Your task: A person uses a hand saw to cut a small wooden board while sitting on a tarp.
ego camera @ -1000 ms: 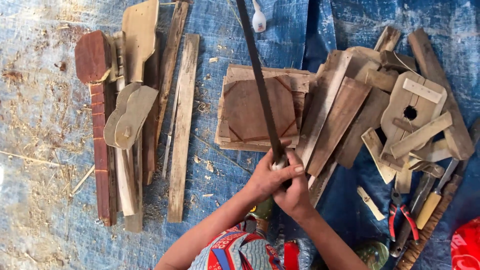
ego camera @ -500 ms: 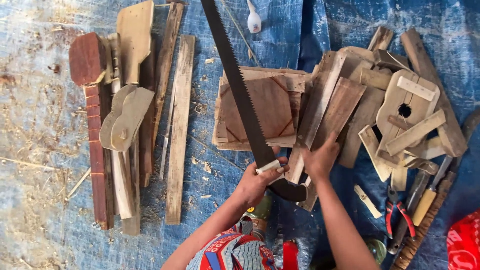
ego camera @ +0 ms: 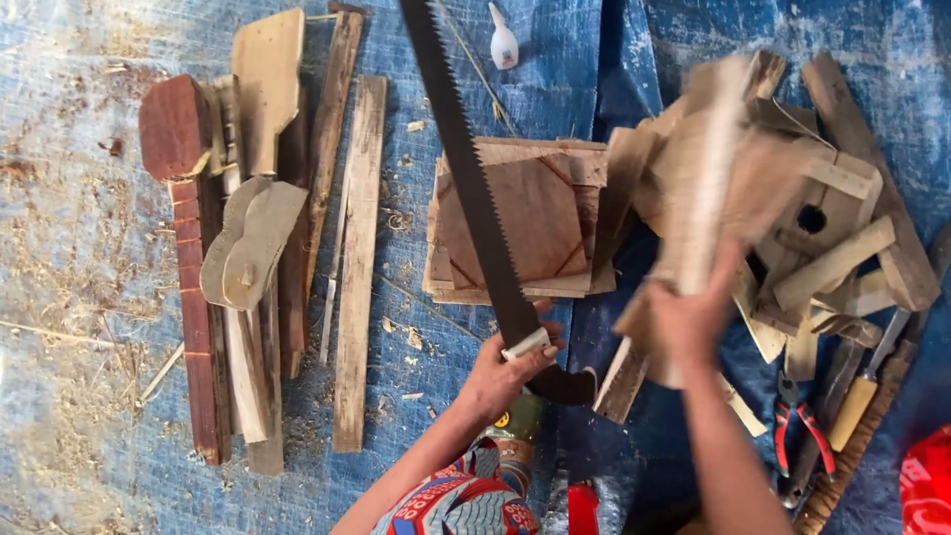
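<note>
My left hand (ego camera: 500,372) grips the dark handle of a long hand saw (ego camera: 466,178). Its toothed blade runs up and away across a stack of square wooden boards (ego camera: 540,218). My right hand (ego camera: 688,317) holds a pale wooden plank (ego camera: 708,168), lifted above the pile of wood pieces on the right and blurred by motion. The plank stands roughly upright in view and hides part of the pile behind it.
Long wooden strips (ego camera: 357,258), a reddish block (ego camera: 173,124) and shaped cut-outs (ego camera: 253,243) lie at left on the blue tarp (ego camera: 79,327). A wood pile with a holed piece (ego camera: 832,213) sits at right. Red-handled pliers (ego camera: 797,431), chisels (ego camera: 862,391) and a small glue bottle (ego camera: 503,42) lie nearby.
My right hand left the saw handle, reached right into the wood pile and lifted a plank. The saw blade tilted leftward, now held by my left hand alone.
</note>
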